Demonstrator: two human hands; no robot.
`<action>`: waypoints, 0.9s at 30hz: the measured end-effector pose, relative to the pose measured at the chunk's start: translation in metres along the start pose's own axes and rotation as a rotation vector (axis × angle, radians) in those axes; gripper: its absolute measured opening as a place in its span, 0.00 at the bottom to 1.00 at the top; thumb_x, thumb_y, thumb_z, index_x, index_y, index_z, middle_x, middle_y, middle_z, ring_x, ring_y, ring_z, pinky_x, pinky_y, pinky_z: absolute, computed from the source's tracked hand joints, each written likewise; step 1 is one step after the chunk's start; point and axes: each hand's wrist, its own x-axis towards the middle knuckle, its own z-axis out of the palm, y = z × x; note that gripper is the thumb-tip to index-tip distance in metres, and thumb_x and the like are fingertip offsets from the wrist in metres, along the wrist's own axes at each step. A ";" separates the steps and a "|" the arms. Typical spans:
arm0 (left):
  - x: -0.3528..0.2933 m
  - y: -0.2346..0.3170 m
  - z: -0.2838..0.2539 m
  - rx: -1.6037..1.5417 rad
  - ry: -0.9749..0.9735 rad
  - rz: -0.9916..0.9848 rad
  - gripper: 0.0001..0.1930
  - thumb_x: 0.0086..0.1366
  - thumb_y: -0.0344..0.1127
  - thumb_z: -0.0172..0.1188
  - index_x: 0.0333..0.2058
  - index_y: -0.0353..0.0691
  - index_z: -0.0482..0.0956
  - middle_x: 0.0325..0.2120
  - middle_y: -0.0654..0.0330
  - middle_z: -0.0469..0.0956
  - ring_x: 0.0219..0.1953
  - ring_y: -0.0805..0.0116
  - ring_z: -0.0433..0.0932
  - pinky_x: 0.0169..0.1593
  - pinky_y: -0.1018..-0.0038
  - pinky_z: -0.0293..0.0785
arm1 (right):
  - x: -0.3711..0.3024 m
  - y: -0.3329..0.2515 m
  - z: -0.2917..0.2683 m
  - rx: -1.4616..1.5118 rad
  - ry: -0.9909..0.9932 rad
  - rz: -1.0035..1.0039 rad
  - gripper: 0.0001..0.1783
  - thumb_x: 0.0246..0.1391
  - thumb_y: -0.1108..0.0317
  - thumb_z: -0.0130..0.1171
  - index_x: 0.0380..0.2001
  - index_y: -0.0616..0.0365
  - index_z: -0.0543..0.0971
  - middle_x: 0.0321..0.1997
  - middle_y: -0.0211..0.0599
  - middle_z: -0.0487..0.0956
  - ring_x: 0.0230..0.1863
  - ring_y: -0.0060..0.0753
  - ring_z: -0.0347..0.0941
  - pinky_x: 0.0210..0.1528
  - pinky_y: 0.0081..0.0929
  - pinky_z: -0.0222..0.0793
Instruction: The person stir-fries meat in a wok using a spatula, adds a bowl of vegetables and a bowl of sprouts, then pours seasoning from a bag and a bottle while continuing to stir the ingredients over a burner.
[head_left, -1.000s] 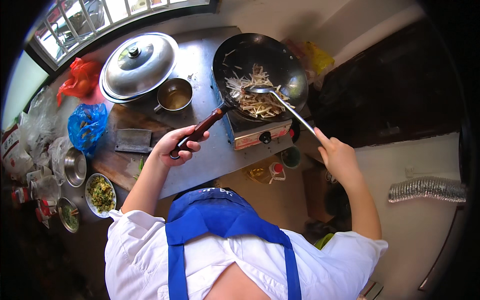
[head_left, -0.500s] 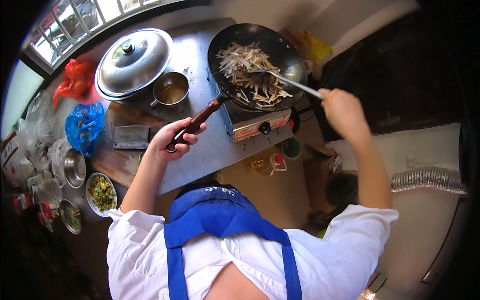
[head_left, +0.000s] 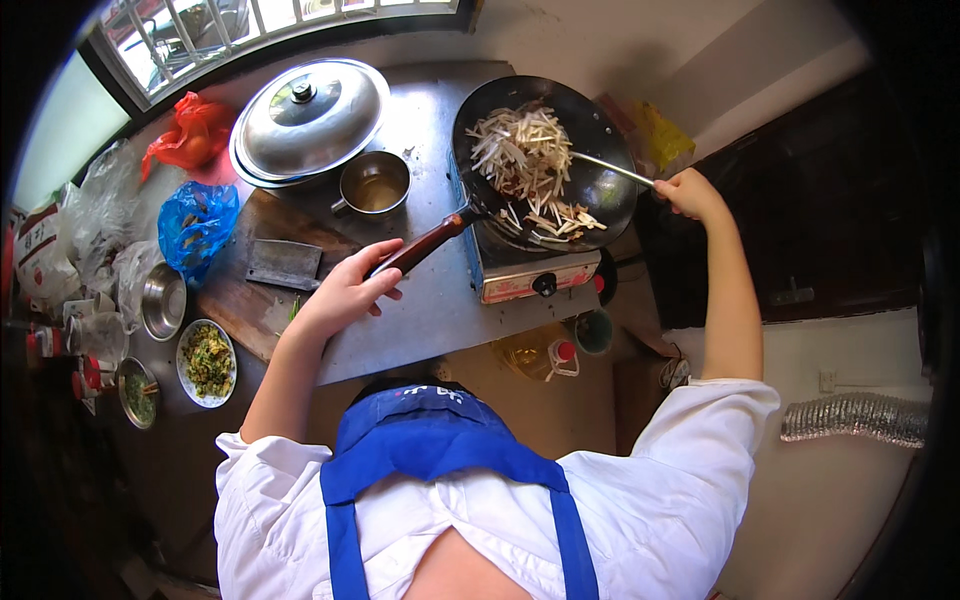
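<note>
A black wok [head_left: 605, 195] sits on a portable gas stove [head_left: 525, 280]. Heaped in its left half are pale, thin-cut strips of food [head_left: 528, 150], with looser pieces toward the near side. My left hand [head_left: 352, 290] is around the end of the wok's brown handle [head_left: 428, 246], thumb on top and fingers loosely curled. In my right hand [head_left: 692, 194] is the shaft of a long metal spatula [head_left: 615, 169], held closed over the wok's right rim. The spatula reaches into the strips, and its head is hidden among them.
Left of the wok stand a large lidded pan [head_left: 315, 120] and a metal pot of liquid [head_left: 375, 185]. A cleaver [head_left: 284, 263] lies on a wooden board [head_left: 235, 295]. A plate of chopped food [head_left: 207, 364] and a blue bag [head_left: 198, 225] are farther left. An oil bottle [head_left: 535, 355] stands below.
My right hand and the spatula have moved farther away, and the strips are gathered into a taller heap. The view has shifted slightly. My left hand stays at the wok handle.
</note>
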 end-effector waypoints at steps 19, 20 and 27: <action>0.007 0.002 0.029 0.951 0.387 0.405 0.22 0.62 0.39 0.60 0.55 0.44 0.72 0.42 0.55 0.78 0.39 0.52 0.80 0.41 0.61 0.76 | -0.283 -0.052 -0.019 -0.269 0.157 -0.136 0.22 0.52 0.72 0.60 0.53 0.50 0.78 0.30 0.43 0.74 0.33 0.46 0.73 0.37 0.40 0.68; 0.006 0.002 0.028 0.950 0.389 0.394 0.22 0.62 0.39 0.59 0.55 0.44 0.72 0.42 0.55 0.78 0.39 0.52 0.80 0.41 0.61 0.76 | -0.277 -0.056 -0.024 -0.327 0.120 -0.132 0.21 0.53 0.71 0.60 0.52 0.50 0.79 0.30 0.44 0.75 0.34 0.47 0.73 0.38 0.41 0.69; 0.008 0.007 0.027 0.930 0.355 0.425 0.22 0.62 0.39 0.60 0.55 0.44 0.72 0.41 0.55 0.79 0.39 0.51 0.80 0.42 0.61 0.76 | -0.187 -0.063 0.030 -0.290 0.263 -0.289 0.19 0.54 0.68 0.59 0.51 0.49 0.78 0.34 0.42 0.77 0.39 0.47 0.75 0.42 0.42 0.70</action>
